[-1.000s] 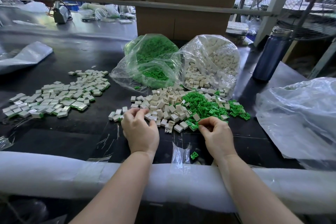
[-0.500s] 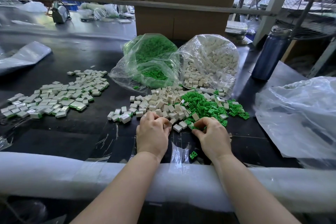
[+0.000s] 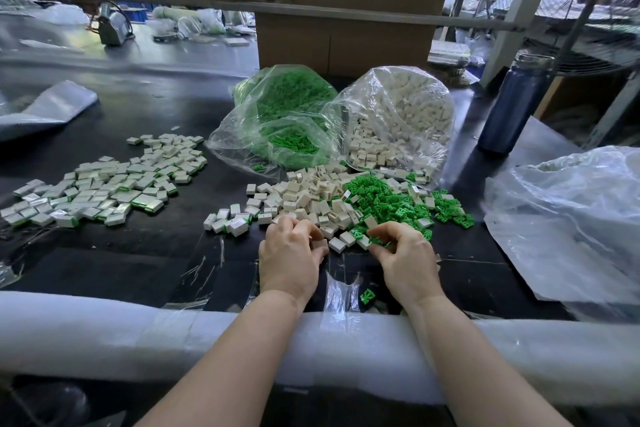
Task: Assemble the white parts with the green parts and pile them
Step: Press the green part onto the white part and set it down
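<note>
A heap of loose white parts (image 3: 311, 196) lies at the table's middle, with loose green parts (image 3: 388, 201) beside it on the right. My left hand (image 3: 291, 253) sits at the near edge of the white heap, fingers curled round a white part. My right hand (image 3: 405, 256) pinches a small green part at the near edge of the green heap. A spread pile of assembled white-and-green pieces (image 3: 104, 184) lies to the left. A few more assembled pieces (image 3: 228, 222) sit just left of my left hand.
Two clear bags, one of green parts (image 3: 287, 121) and one of white parts (image 3: 398, 118), stand behind the heaps. A dark blue bottle (image 3: 512, 104) stands at the right, a crumpled plastic bag (image 3: 568, 218) near it. A white foam roll (image 3: 138, 333) pads the table's front edge. One green part (image 3: 367, 295) lies near the edge.
My left hand has moved right from the small group of assembled pieces to the near edge of the white heap. My right hand stayed at the green heap's edge.
</note>
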Motion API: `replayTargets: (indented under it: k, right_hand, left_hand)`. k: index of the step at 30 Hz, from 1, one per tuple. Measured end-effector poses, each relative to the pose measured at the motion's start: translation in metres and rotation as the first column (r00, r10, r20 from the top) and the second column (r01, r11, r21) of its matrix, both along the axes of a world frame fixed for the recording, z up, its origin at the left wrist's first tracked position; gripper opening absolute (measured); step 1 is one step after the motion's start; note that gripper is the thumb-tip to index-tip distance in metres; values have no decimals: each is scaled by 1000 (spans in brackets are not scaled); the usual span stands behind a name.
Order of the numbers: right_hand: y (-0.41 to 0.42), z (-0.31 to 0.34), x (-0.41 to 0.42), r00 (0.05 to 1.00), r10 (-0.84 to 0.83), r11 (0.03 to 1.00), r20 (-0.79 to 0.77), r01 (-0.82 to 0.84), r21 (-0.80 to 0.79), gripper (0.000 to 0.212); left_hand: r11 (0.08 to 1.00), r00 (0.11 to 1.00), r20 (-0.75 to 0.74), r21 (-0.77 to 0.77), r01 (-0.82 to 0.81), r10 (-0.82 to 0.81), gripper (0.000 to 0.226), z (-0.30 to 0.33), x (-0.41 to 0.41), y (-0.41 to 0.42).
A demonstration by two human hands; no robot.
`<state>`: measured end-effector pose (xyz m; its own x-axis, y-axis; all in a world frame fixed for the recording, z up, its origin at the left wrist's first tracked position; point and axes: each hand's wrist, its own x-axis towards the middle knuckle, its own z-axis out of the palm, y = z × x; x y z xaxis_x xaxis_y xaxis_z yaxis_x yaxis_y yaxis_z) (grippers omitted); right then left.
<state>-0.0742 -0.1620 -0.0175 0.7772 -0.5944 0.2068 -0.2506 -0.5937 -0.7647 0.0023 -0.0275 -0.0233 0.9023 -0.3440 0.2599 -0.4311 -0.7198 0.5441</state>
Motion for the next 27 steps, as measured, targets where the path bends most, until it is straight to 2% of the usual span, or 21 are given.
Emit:
replayTargets:
  k: [3, 8, 15, 22, 27]
  right_hand:
    - [0, 0, 1, 1000, 9, 1000, 25, -10, 5, 12]
    - [-1, -1, 1, 998, 11, 1000, 55, -12, 21, 12]
    - [-2, -2, 1, 996, 16, 999, 91, -19, 30, 14]
    - [-2, -1, 1, 995, 29, 997, 98, -36, 68, 16]
    - [-1, 1, 1, 988, 68, 988, 140, -86, 131, 12]
  left_hand:
    - [992, 998, 25, -108, 57, -54, 7, 4, -3, 1]
    - [936, 986, 6, -314, 158, -164, 16, 10, -7, 2]
    - [923, 954, -131, -317, 218, -270, 20, 8, -6, -1]
    - [861, 906, -268, -480, 170, -328, 19, 7, -3, 2]
    - [847, 888, -275, -493, 198, -368, 25, 7, -5, 2]
